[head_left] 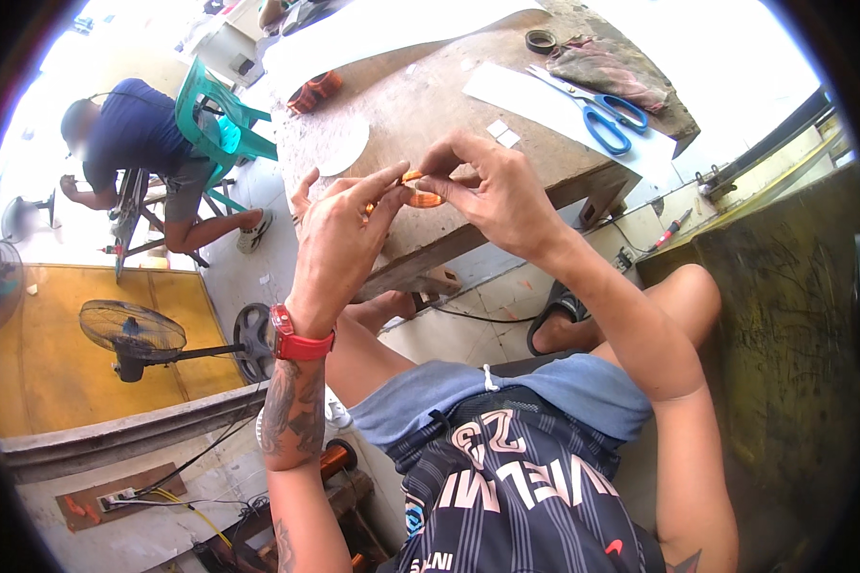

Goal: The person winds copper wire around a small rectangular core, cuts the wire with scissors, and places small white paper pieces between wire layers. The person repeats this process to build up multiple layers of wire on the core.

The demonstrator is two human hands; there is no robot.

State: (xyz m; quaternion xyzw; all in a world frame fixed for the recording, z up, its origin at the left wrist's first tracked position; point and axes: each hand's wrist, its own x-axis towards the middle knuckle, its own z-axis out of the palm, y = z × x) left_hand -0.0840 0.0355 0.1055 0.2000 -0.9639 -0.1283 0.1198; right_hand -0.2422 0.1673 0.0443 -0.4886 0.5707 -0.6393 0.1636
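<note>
Above the near edge of the wooden table, a small coil of orange-copper wire [424, 201] is pinched between my two hands. My left hand [346, 229], with a red watch on its wrist, has thumb and forefinger closed on the coil's left side, other fingers partly spread. From the right, my right hand [499, 196] grips the coil with thumb and bent fingers. Fingers cover much of the coil. On the table beyond lie more copper coils [313, 92], a white rounded sheet [339, 146] and small white squares [504, 133].
Blue-handled scissors [607, 132] rest on a white sheet [526, 94], near a rag [610, 72] and a tape roll [541, 41]. A soldering iron [671, 231] lies to the right. At left are a fan [132, 329], a green chair [205, 119] and a bent-over person [139, 124].
</note>
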